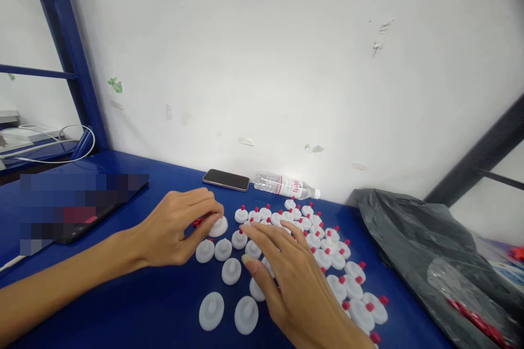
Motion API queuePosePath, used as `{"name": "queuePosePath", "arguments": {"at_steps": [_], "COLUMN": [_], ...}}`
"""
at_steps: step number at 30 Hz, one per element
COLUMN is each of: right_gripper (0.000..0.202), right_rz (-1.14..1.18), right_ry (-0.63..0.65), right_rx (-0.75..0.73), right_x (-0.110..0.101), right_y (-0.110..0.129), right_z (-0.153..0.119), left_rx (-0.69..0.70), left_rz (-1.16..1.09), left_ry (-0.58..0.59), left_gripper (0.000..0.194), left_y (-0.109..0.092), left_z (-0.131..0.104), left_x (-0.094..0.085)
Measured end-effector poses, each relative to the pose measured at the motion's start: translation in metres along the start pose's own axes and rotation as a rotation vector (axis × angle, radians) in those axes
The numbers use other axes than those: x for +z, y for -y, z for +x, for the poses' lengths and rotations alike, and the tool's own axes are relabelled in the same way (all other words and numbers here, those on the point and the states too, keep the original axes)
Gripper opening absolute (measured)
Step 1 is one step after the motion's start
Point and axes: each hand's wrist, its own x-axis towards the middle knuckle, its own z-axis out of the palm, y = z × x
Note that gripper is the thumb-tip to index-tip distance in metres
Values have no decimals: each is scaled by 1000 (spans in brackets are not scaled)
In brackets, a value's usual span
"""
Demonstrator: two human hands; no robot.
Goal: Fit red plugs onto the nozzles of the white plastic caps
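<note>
My left hand (184,226) is closed, thumb and fingertips pinched at the top of a round white plastic lid (219,227) with a spout. A few small red caps (197,222) lie beside those fingers, partly hidden. My right hand (286,272) is open, its fingers spread over the group of lids, and it hides several of them. Lids without red tips, such as one white lid (212,311) in front, stand spout up on the blue table. Behind and right of my right hand, many white lids carry red caps, like one red-capped lid (362,313).
A phone (226,180) and a clear bottle (285,185) lie along the wall. On the right spreads a dark plastic bag (403,262), with a clear bag of red pieces (475,316) on it. A dark flat device (102,218), partly blurred out, lies left on the blue table (159,305).
</note>
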Motion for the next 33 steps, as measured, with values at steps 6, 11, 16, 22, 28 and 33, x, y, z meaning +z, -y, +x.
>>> {"name": "queuePosePath", "arguments": {"at_steps": [6, 11, 16, 22, 28, 33], "right_gripper": [45, 48, 51, 52, 50, 50], "right_rz": [-52, -72, -77, -127, -128, -111], "right_ry": [166, 272, 336, 361, 336, 296], "right_rx": [28, 31, 5, -15, -29, -66], "right_x": [2, 3, 2, 5, 7, 3], "right_y": [-2, -2, -3, -3, -4, -3], "right_z": [-1, 0, 2, 4, 1, 1], "left_rx": [-2, -50, -95, -109, -75, -19], "left_rz": [159, 220, 226, 245, 216, 161], "left_ry": [213, 369, 454, 427, 354, 248], "left_gripper": [23, 22, 34, 37, 39, 37], "left_y": [25, 26, 22, 23, 19, 11], "left_z": [0, -5, -7, -8, -2, -2], "left_x": [-13, -10, -6, -8, -5, 1]}}
